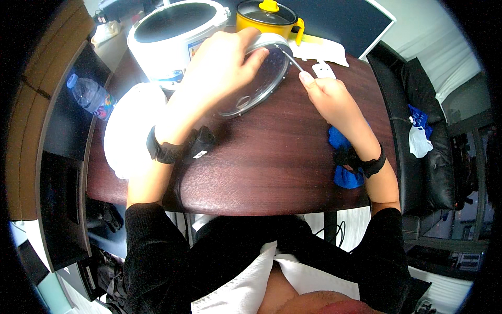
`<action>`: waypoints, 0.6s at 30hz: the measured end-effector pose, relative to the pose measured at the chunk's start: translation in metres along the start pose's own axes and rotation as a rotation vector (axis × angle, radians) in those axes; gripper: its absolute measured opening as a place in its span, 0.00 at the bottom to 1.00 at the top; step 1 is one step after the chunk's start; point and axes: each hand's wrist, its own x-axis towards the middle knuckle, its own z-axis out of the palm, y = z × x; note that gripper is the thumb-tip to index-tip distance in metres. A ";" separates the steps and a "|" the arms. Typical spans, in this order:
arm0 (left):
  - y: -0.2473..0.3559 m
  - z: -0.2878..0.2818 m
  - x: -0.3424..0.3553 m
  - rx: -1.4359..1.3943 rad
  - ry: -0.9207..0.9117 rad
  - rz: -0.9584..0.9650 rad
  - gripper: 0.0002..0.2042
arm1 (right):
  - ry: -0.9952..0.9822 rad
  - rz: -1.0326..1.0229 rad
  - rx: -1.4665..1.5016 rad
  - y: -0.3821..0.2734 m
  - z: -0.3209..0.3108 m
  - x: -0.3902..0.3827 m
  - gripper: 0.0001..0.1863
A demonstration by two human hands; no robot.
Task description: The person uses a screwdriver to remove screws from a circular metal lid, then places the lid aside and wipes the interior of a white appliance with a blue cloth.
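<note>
Two forearms (180,123) stretch far over the bench (272,157); I have the left hand (225,63) gripping a tilted clear lid (264,86), right of the white pot (151,55), the right hand (328,96) pinching a thin metal tool (292,60) toward its far edge.

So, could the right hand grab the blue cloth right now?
Probably not while the right hand grips the thin tool; otherwise the blue cloth looks close, partly hidden behind the wrist.
</note>
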 end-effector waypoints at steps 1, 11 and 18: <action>0.001 0.000 0.000 -0.006 -0.003 -0.008 0.19 | -0.002 0.002 0.000 -0.001 0.000 0.001 0.29; 0.004 -0.002 0.000 -0.015 -0.036 -0.033 0.19 | 0.034 0.010 -0.166 -0.015 -0.008 -0.002 0.29; 0.002 0.000 0.000 -0.046 -0.019 -0.008 0.18 | 0.027 0.017 -0.167 -0.016 -0.009 -0.004 0.29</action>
